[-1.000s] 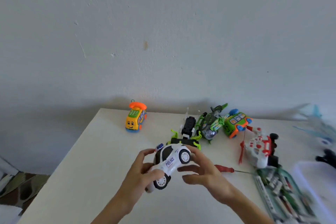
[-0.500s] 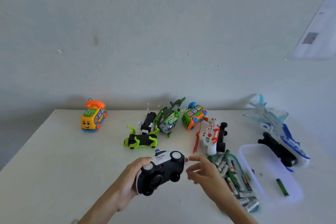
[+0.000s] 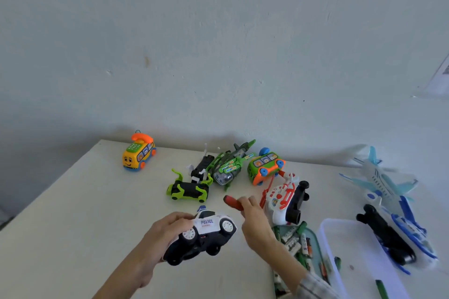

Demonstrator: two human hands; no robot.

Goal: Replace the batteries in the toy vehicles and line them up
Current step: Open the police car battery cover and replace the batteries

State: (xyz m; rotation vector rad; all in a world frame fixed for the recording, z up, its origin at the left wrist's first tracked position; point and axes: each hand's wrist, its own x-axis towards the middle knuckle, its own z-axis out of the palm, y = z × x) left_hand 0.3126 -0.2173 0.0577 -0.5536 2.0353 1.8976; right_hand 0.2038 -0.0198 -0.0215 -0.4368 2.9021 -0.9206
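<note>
left hand [image 3: 167, 233] grips white-and-black plastic police car [image 3: 204, 233] | right hand [image 3: 252, 218] pinches red-handled screwdriver [image 3: 232, 202] | battery swap barely begun, toys unaligned

One view only, from your head. It faces forward and down across the surface [image 3: 73, 226] toward the wall [image 3: 218, 43]. Your hands sit close, low in frame; wide-angle, edges bowed.

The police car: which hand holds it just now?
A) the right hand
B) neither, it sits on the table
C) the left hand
C: the left hand grips the police car tilted above the table, while the right hand grasps a red-handled screwdriver.
</note>
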